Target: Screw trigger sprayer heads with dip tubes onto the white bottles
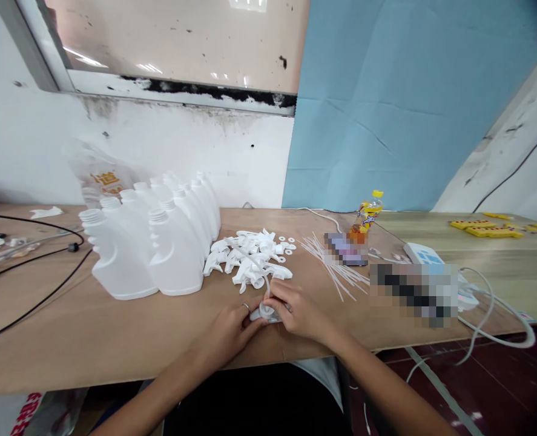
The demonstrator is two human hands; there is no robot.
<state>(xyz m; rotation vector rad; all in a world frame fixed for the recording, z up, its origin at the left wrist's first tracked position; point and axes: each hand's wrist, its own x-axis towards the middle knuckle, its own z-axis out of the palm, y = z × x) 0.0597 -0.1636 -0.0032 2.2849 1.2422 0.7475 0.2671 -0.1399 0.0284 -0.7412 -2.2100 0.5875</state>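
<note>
Near the table's front edge, my left hand (232, 327), with a ring on one finger, is closed around a white trigger spray head (265, 310). My right hand (298, 307) pinches a thin white dip tube (268, 283) right over the round collar of that spray head. The tube's free part slants up and away over the pile; how far its lower end sits in the collar is hidden by my fingers. Just beyond my hands lies a loose pile of white spray heads (250, 257). Several small white ring washers (289, 246) are scattered at the pile's right side.
Rows of white handled bottles (175, 260) without caps stand at left. Loose white tubes (336, 266) lie at right, near a blurred phone (345, 248) and a drink bottle (368, 215). Farther right are a white device (425, 254), cables (490, 303) and yellow pieces (493, 230).
</note>
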